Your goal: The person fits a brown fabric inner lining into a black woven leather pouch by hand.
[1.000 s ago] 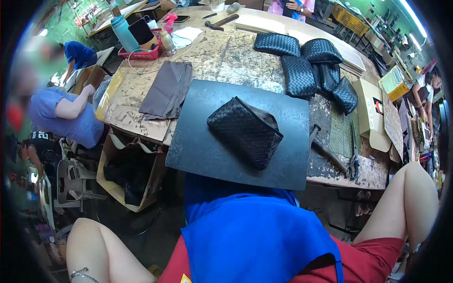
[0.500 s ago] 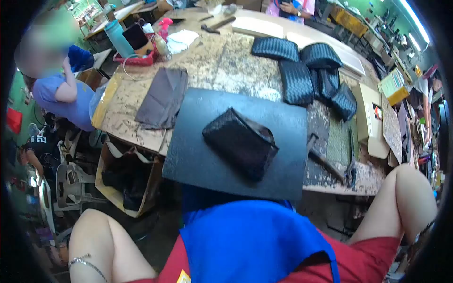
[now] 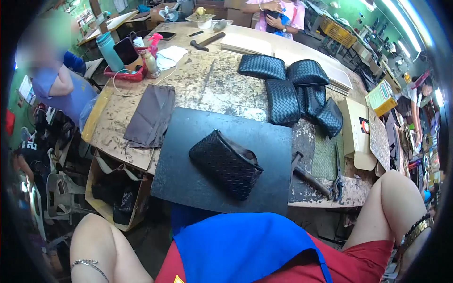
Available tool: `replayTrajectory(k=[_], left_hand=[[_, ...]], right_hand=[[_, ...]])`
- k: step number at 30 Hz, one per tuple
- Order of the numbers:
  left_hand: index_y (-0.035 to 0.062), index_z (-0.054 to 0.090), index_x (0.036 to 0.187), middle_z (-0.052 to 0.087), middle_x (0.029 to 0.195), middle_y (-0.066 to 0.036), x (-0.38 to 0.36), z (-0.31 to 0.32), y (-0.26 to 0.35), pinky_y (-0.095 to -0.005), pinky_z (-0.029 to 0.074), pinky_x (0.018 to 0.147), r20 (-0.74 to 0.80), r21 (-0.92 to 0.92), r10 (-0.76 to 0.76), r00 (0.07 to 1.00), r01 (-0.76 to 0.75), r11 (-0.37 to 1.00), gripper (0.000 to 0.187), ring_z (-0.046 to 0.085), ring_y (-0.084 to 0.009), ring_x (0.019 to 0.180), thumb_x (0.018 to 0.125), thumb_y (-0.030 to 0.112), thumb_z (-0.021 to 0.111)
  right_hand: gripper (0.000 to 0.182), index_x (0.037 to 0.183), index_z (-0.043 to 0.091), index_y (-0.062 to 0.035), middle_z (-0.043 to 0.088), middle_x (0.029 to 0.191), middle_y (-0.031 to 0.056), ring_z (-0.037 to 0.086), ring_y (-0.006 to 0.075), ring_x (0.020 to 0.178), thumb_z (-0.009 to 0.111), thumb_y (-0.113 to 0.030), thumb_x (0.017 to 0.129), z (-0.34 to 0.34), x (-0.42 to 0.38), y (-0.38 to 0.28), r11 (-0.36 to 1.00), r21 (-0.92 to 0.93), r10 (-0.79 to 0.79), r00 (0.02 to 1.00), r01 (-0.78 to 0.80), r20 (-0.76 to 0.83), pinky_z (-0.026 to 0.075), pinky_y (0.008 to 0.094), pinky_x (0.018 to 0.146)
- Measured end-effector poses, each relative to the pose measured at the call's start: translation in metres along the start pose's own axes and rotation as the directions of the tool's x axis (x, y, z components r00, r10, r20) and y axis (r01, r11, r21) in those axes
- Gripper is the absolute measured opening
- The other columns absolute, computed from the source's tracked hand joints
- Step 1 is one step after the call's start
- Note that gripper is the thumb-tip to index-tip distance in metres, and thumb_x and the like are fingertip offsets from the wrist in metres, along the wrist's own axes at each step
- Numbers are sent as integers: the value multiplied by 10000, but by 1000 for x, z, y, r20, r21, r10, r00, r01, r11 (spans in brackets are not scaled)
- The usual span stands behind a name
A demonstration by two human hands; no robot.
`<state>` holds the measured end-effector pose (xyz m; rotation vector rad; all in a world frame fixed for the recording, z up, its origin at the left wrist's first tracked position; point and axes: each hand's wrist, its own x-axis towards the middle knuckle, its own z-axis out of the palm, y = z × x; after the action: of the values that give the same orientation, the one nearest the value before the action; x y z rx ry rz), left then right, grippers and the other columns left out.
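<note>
A black woven pouch (image 3: pixel 225 163) lies on a dark work board (image 3: pixel 188 179) at the near edge of the stained table (image 3: pixel 226 80). Neither of my hands shows. My left arm (image 3: pixel 99 245) is bent out at the lower left, with a thin chain at the wrist on the frame's bottom edge. My right arm (image 3: pixel 396 207) is bent out at the lower right, with a beaded bracelet (image 3: pixel 417 227) where it leaves the picture. Both arms are away from the pouch. My blue apron (image 3: pixel 245 250) fills the bottom middle.
Several more woven pouches (image 3: pixel 292 87) are piled at the back right. A brown leather sheet (image 3: pixel 150 115) lies left of the board, a hammer (image 3: pixel 306 173) and pliers (image 3: pixel 337 181) to its right. A red basket (image 3: pixel 127 73) with bottles stands far left. Other people work around the table.
My view has tilted and shifted, so the table and pouch sit lower and further left in the picture. My right wrist with its bracelet has come into sight. The pouch has not moved on the board.
</note>
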<state>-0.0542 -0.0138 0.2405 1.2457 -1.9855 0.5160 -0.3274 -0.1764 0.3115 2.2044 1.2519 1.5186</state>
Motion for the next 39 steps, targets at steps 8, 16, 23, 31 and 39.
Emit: replayTrajectory(k=[8,16,23,31,39], left_hand=[[62,348,1449,426,1427,-140,8,0,-6,-415,331,1100,-28,-32,-11,1000,10,999,545,433,-267,1312,952,257,458],[63,342,1454,421,1431,-140,-101,55,-9,-416,328,1101,-401,-428,-572,716,406,807,553,430,-268,1313,948,253,461],[144,152,1558,178,1580,-115,-209,171,-5,-470,301,1103,430,-693,-895,119,679,-242,743,331,-291,1381,987,450,515],[149,70,1562,195,1567,-162,-204,194,-16,-477,287,1143,380,-873,-844,380,449,-191,915,308,-314,1422,928,596,555],[123,76,1553,207,1544,-185,-201,199,-11,-390,464,1035,317,-746,-893,320,665,-26,944,383,-311,1380,852,3,697]], right_hand=[[833,1397,462,-120,464,1445,145,420,297,1328,522,-723,826,-2,-6,11,999,6,45,999,-45,-25,275,539,1144],[917,1420,441,-95,478,1437,169,443,318,1316,497,-780,812,60,-148,-4,681,375,703,705,-629,-95,300,527,1137],[772,1338,509,-39,585,1288,143,558,297,1220,857,-365,731,229,-263,-88,4,322,810,192,-947,554,318,482,1131],[497,1207,590,-98,634,1121,91,606,277,1126,818,-250,792,262,-195,-79,302,417,703,496,-857,510,276,602,1144],[400,1182,557,-39,594,1166,181,574,360,1086,595,-106,789,285,-234,-21,179,309,900,282,-934,332,454,411,975]])
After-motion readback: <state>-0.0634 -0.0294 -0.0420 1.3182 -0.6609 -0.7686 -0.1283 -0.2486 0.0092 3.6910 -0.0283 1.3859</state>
